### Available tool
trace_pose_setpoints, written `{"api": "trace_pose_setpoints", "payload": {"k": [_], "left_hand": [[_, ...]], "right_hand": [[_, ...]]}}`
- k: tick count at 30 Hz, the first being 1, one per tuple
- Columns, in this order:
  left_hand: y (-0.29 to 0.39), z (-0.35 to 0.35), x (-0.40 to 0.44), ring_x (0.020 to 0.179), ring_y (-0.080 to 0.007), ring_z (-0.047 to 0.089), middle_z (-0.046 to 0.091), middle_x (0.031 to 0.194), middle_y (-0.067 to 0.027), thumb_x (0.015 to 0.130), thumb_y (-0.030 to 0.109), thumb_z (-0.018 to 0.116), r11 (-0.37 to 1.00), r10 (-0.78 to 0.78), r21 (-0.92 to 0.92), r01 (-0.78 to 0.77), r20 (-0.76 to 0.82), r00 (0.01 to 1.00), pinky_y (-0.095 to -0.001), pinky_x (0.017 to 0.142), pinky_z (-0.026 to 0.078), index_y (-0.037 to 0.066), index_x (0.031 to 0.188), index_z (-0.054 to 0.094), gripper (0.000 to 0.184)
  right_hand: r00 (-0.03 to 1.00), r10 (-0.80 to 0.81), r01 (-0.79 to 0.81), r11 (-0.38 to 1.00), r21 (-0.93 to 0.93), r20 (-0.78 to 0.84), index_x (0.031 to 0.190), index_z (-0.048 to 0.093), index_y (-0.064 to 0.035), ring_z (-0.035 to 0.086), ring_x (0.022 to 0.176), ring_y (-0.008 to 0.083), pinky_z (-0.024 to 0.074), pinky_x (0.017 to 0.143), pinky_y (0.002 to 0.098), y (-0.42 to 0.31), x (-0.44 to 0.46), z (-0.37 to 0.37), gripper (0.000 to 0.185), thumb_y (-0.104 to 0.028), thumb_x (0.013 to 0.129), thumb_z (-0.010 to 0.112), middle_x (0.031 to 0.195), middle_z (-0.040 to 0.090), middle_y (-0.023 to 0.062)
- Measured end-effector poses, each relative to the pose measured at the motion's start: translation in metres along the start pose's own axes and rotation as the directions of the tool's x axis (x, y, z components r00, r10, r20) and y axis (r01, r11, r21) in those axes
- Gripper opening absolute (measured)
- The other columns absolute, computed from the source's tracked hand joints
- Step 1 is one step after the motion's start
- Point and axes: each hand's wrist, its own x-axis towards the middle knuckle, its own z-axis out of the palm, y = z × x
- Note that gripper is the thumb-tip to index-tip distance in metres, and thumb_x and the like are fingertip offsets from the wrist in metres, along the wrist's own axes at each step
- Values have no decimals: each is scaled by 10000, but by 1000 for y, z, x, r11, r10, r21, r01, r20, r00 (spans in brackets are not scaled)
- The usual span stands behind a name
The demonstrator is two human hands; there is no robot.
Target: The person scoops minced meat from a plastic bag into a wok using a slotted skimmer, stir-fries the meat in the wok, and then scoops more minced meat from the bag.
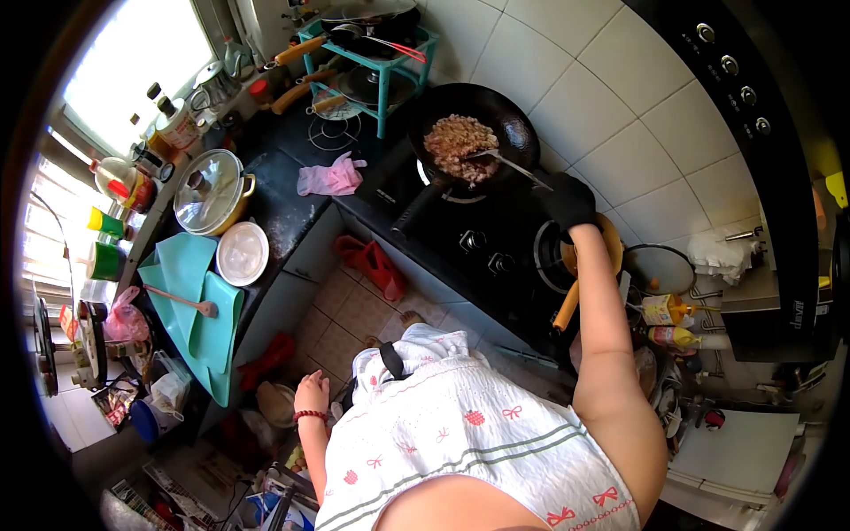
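Note:
My right hand (567,203), in a black glove, is closed around the handle of a metal spatula (515,165). The spatula's blade end is in the minced meat (459,143), which looks pinkish-brown and lies in a heap. That meat sits in a black wok (522,133) on the stove (443,232), with the wok's handle (416,209) pointing toward the front edge. Down by my left side hangs my bare left hand (312,395), holding nothing, fingers loosely apart, with a red bead bracelet at the wrist.
A smaller pan with a wooden handle (567,305) stands on the near burner. Pink gloves (332,176), a lidded pot (209,191), a white bowl (243,253) and a wooden spoon (206,308) on turquoise mats (217,332) occupy the left counter. A teal rack (383,102) holds pans.

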Motion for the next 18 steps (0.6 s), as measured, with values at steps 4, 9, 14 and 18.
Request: {"api": "trace_pose_setpoints", "payload": {"k": [4,9,14,18], "left_hand": [[4,-3,1,885,-301,609,627,976,-145,822,212,589,1000,-16,13,16,24,1000,-392,777,494,70,1075,629,293],[-1,0,5,904,-309,602,624,990,-155,824,221,587,1000,6,6,-6,29,1000,-399,788,490,61,1076,626,301],[0,1,9,912,-314,600,623,999,-160,824,220,584,1000,-5,18,5,32,999,-400,795,489,58,1075,626,303],[3,2,11,911,-312,603,625,997,-158,820,218,588,999,31,16,-31,52,998,-396,796,490,63,1077,627,303]], "right_hand": [[997,79,-78,995,68,-6,1083,623,-230,603,867,339,476,758,441,-6,1,-4,332,-404,804,574,933,625,157],[999,21,-20,999,34,-32,1105,619,-244,599,876,332,473,759,435,6,3,11,347,-408,802,580,937,620,151],[996,-69,70,997,21,-51,1112,618,-238,594,877,336,469,763,431,-6,-25,0,346,-398,807,581,922,616,159],[991,-49,59,995,75,-121,1099,625,-216,590,875,343,465,761,440,3,-30,16,343,-394,807,585,911,617,159]]}}
